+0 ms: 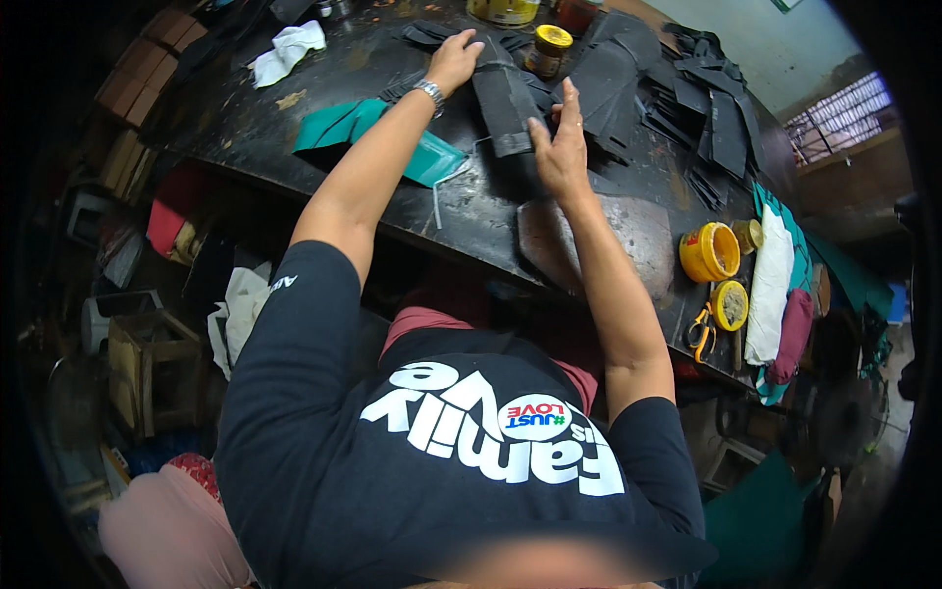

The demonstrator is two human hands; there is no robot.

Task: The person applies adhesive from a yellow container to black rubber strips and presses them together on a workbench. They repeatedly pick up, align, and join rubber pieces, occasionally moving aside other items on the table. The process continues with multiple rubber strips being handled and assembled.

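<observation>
A bundle of flat black strips (pixel 502 106), tied round with a band, lies on the dark table between my hands. My left hand (pixel 455 63), a metal watch on its wrist, rests at the bundle's far left end with its fingers stretched forward. Beside the bundle's near right edge is my right hand (pixel 561 149), its fingers straight and thumb apart, holding nothing. Right of it spreads a larger stack of black pieces (pixel 613 74). Under my left forearm lies a folded green sheet (pixel 339 128), with a pale cord (pixel 438 201) near its right end.
A yellow-lidded jar (pixel 548 49) stands behind the bundle. More black pieces (pixel 711 108) are heaped at right. A worn board (pixel 638 231) lies under my right forearm. Near the right edge are a yellow tub (pixel 708 252) and orange-handled scissors (pixel 701 332). A white cloth (pixel 287 51) lies far left.
</observation>
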